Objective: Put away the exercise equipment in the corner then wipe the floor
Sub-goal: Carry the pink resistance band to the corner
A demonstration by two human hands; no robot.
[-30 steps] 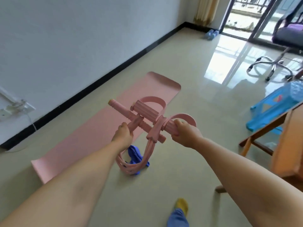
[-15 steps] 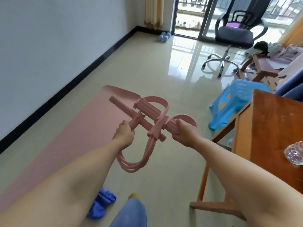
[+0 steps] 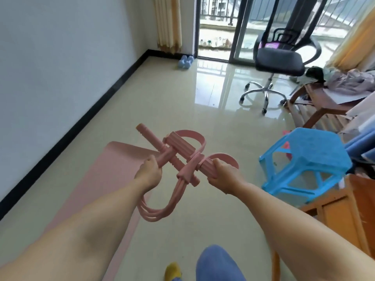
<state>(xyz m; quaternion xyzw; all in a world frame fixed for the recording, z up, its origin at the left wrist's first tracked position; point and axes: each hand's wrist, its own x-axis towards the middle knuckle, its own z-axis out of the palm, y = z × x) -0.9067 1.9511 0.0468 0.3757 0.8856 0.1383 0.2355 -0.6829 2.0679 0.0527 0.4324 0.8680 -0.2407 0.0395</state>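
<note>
I hold a pink pedal resistance band [image 3: 178,151] out in front of me, above the floor. My left hand [image 3: 149,172] grips its handle bar near the middle. My right hand [image 3: 222,175] is closed on a ribbed foam pedal with a foot strap. The pink elastic tubes hang in a loop below my hands. A pink exercise mat [image 3: 105,179] lies flat on the tiled floor along the white wall, under my left arm. Two light blue dumbbells [image 3: 185,61] rest in the far corner by the curtain.
A blue plastic stool [image 3: 304,165] stands to the right, beside a wooden table [image 3: 345,218]. A black swivel chair [image 3: 278,63] is near the balcony door. Further right sits a wooden chair with clothes [image 3: 349,82]. My blue trouser leg and yellow slipper show at the bottom.
I have walked forward and looked up toward the far corner. The blue cloth on the floor has dropped out of view. Both hands keep the same hold on the pink band.
</note>
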